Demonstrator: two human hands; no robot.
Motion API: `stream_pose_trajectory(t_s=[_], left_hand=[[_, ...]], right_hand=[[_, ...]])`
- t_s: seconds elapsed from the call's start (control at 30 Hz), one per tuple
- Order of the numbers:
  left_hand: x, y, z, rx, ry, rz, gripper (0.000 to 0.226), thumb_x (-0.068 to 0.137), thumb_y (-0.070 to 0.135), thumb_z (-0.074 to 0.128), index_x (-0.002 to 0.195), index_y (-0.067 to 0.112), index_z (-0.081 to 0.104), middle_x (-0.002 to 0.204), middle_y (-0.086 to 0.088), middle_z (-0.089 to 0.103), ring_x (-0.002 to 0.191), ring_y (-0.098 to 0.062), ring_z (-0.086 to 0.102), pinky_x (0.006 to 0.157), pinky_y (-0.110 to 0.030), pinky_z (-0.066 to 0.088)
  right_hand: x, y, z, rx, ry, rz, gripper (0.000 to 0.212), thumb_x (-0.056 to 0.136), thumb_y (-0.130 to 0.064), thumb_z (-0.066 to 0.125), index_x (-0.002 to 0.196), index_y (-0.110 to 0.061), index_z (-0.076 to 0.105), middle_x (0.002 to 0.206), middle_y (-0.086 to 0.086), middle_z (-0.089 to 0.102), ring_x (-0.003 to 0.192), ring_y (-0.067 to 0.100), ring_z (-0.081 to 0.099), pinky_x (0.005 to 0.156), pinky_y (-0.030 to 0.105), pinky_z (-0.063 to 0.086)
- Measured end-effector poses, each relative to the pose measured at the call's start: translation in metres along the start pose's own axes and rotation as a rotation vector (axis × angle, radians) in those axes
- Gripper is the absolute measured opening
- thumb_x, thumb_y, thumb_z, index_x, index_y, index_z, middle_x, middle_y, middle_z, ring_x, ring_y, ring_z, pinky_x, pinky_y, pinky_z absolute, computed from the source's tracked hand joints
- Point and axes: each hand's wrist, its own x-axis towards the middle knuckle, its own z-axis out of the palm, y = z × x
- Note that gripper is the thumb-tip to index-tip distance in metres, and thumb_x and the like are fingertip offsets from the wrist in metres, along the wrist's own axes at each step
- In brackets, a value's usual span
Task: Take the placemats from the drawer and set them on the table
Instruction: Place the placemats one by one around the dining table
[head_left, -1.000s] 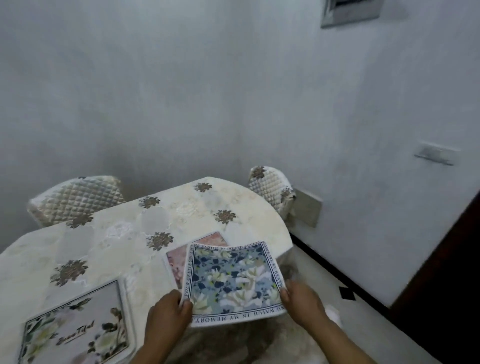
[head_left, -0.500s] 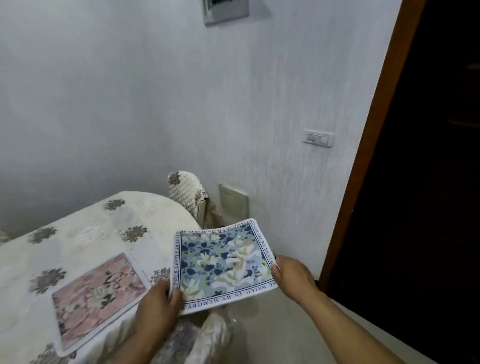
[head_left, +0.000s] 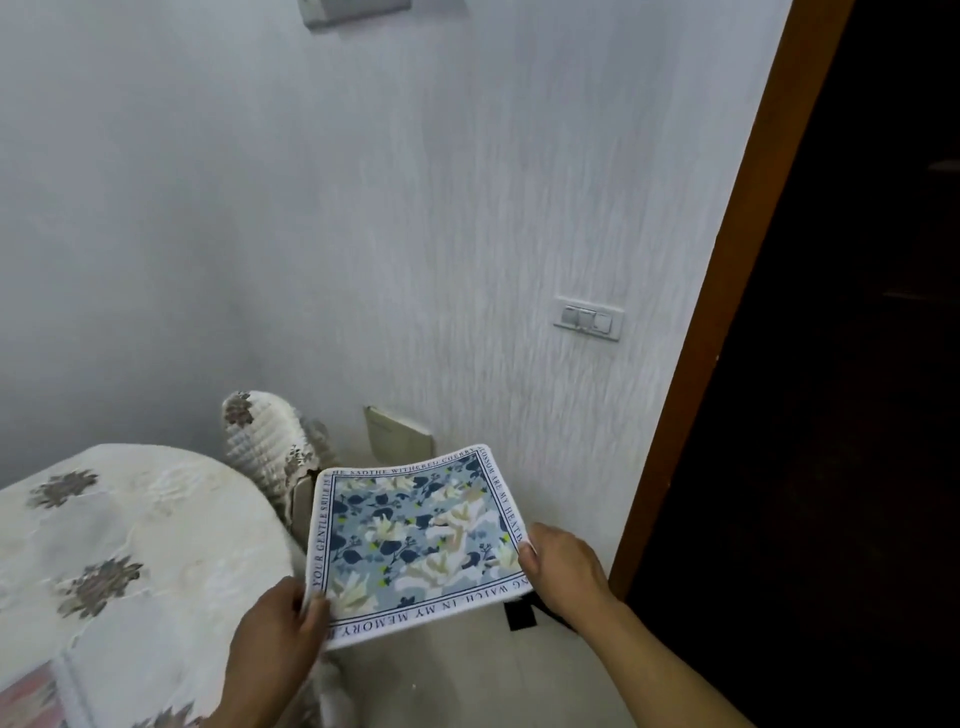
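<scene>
Now we hold the blue placemat (head_left: 421, 540) lower centre, right of the surface (head_left: 156, 545) | left hand (head_left: 275, 644), right hand (head_left: 563, 569): fingers pinch its near corners | pink placemat (head_left: 26, 699) has slid to the lower-left corner

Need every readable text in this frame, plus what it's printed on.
All on the border of the blue floral placemat:
"YOUR GENTLE SMILE IS": left edge
"SADTHE WITHERED CHERRY": far edge
"ARE MY HEAT": right edge; start blurred, end hidden under the right hand
"WATCH IN MY MEMORY": near edge, upside down to the camera; one end hidden by the left hand
Wall switch: no legible marking.
</scene>
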Motion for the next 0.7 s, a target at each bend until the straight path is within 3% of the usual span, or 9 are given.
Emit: stream_pose_trajectory(t_s=[0.17, 0.37, 0.57, 0.7], left_hand=[[0.066, 0.020, 0.030, 0.045, 0.016, 0.003, 0.035, 0.087, 0.031, 0.061, 0.059, 0.019, 0.043, 0.052, -0.001, 0.051, 0.048, -0.014, 0.050, 0.044, -0.026, 0.033], [0.133, 0.025, 0.054, 0.104, 0.139, -0.120, 0.033, 0.088, 0.031, 0.059, 0.061, 0.021, 0.043, 0.056, 0.003, 0.051, 0.052, -0.010, 0.048, 0.045, -0.027, 0.029], [0.178, 0.028, 0.055, 0.133, 0.325, -0.366, 0.029, 0.089, 0.029, 0.057, 0.064, 0.020, 0.045, 0.061, 0.001, 0.053, 0.056, -0.017, 0.051, 0.049, -0.033, 0.035], [0.196, 0.013, 0.044, 0.167, 0.432, -0.483, 0.029, 0.089, 0.032, 0.058, 0.065, 0.022, 0.045, 0.059, 0.001, 0.051, 0.054, -0.013, 0.048, 0.046, -0.030, 0.031]], right_hand=[[0.084, 0.022, 0.005, 0.018, -0.028, -0.018, 0.034, 0.098, -0.042, 0.033, 0.100, -0.017, 0.055, 0.095, 0.005, 0.065, 0.079, 0.024, 0.059, 0.063, 0.031, 0.042], [0.215, 0.020, 0.029, 0.049, -0.060, -0.200, 0.031, 0.096, -0.041, 0.035, 0.097, -0.019, 0.057, 0.096, 0.005, 0.067, 0.083, 0.026, 0.062, 0.067, 0.032, 0.046], [0.361, -0.035, 0.052, 0.049, -0.109, -0.521, 0.029, 0.097, -0.038, 0.041, 0.098, -0.016, 0.061, 0.096, 0.009, 0.069, 0.085, 0.030, 0.064, 0.067, 0.032, 0.042], [0.420, -0.093, 0.077, 0.075, -0.207, -0.680, 0.026, 0.097, -0.036, 0.043, 0.091, -0.018, 0.060, 0.091, 0.008, 0.069, 0.079, 0.025, 0.062, 0.059, 0.029, 0.028]])
